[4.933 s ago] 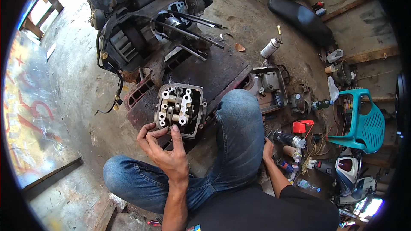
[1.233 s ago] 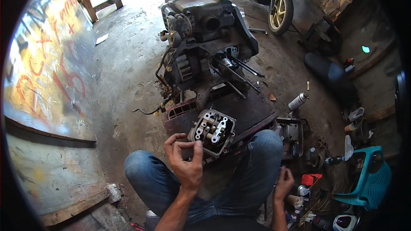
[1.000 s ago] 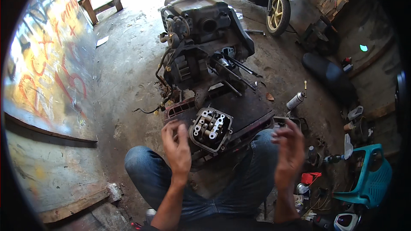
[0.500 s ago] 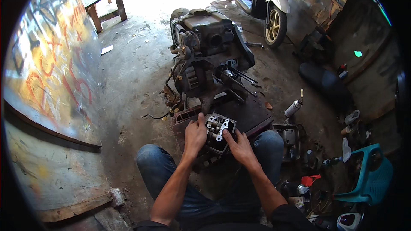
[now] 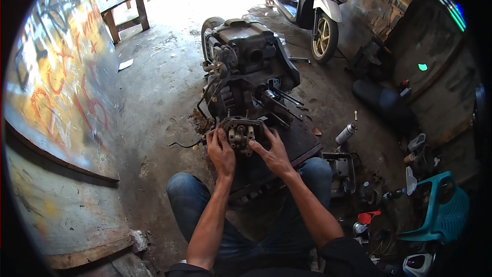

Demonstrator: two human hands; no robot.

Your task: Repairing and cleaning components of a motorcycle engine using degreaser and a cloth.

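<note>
Between my two hands is a cylinder head (image 5: 241,134), its metal rocker parts facing up toward me. My left hand (image 5: 221,151) grips its left side, thumb along the edge. On the opposite side my right hand (image 5: 272,153) holds it, with the thumb over the front of the rocker parts and the fingers behind the edge. Just beyond stands a scooter engine (image 5: 246,51), dark and greasy, with long studs (image 5: 283,103) sticking out toward the lower right. Under my hands lies a dark flat board or crate (image 5: 292,149).
A spray can (image 5: 346,134) stands right of the engine. By my right knee is a metal tray (image 5: 342,174). A teal plastic chair (image 5: 438,210) lies at the right. Farther off are a black seat (image 5: 382,102), a parked scooter (image 5: 324,25) and a wooden table (image 5: 123,0).
Both hands have lifted the cylinder head away from me and slightly left, nearer the engine. It is now tilted, and its rocker parts look darker. My right fingers have spread along its far edge.
</note>
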